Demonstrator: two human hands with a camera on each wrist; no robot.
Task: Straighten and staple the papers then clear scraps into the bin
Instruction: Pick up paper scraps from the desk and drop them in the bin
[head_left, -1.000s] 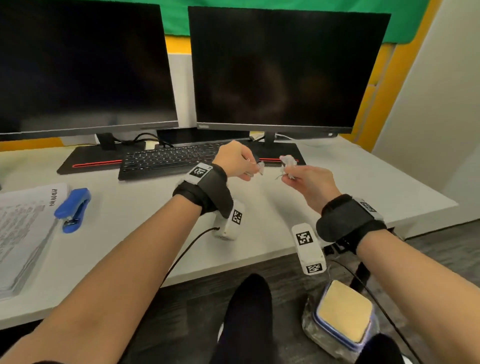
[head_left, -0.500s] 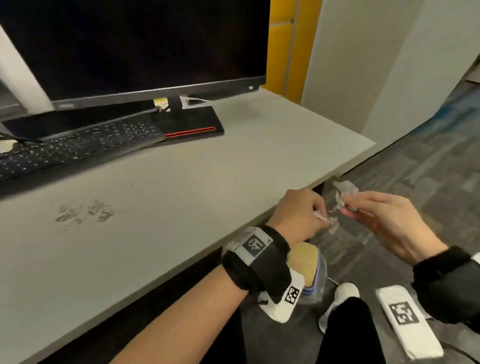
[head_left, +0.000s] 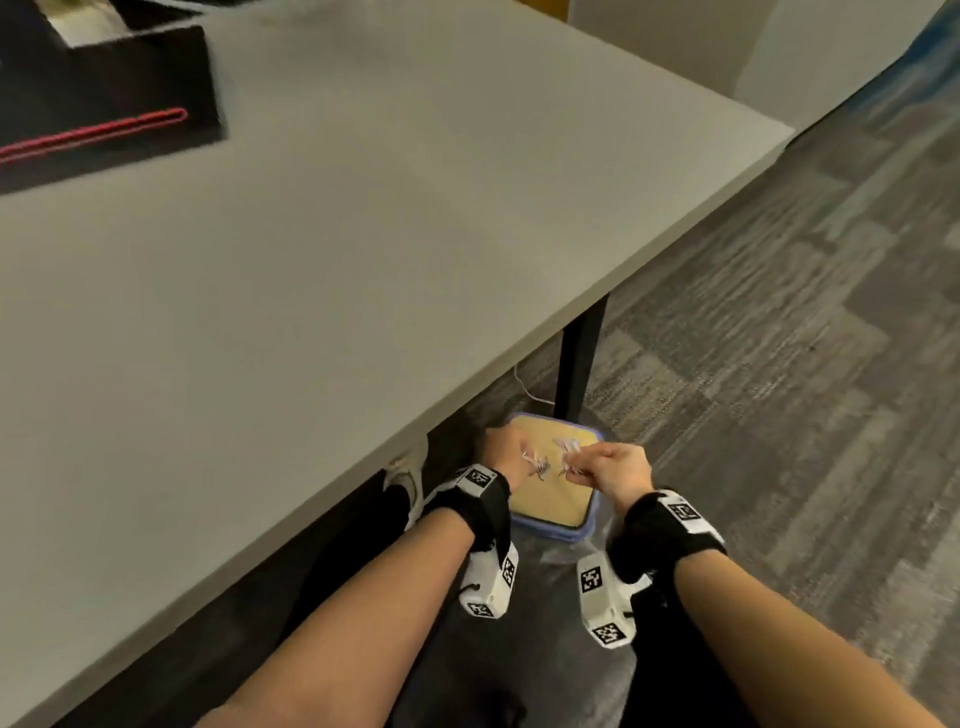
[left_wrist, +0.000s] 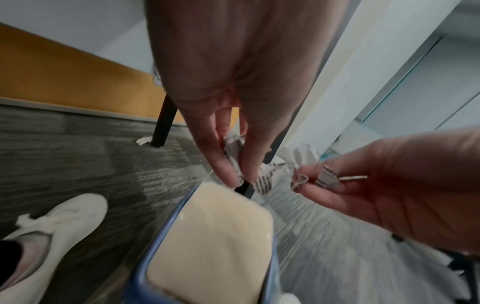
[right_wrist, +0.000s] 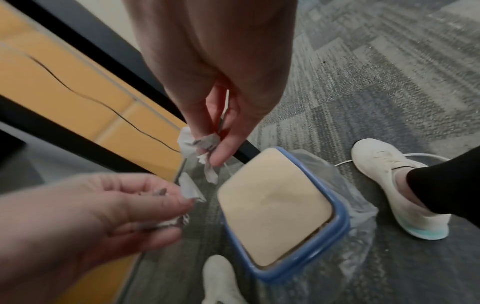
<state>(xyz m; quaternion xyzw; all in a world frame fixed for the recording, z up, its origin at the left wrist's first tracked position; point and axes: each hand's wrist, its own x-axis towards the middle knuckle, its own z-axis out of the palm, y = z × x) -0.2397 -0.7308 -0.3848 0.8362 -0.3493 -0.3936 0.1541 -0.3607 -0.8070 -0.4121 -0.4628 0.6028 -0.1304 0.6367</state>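
Note:
Both hands hover low over a blue-rimmed bin (head_left: 586, 524) that stands on the floor beside the desk leg, its inside tan. My left hand (left_wrist: 240, 174) pinches torn printed paper scraps (left_wrist: 263, 181) between thumb and fingers. My right hand (right_wrist: 209, 149) pinches more crumpled white scraps (right_wrist: 188, 144), and a thin staple sticks out of them (left_wrist: 353, 178). In the head view the left hand (head_left: 506, 452) and right hand (head_left: 605, 465) sit close together above the bin's opening, each with its scraps (head_left: 537, 464). The papers and stapler are out of view.
The grey desk (head_left: 363, 234) fills the upper left, its black leg (head_left: 579, 358) just behind the bin. A clear plastic liner (right_wrist: 361, 214) hangs round the bin. White shoes (right_wrist: 394, 185) stand on the grey carpet either side. A black monitor base (head_left: 104, 98) is at far left.
Both hands carried the scraps from above the desk, past its front right edge, down to just over the bin. My head turned right and down to follow.

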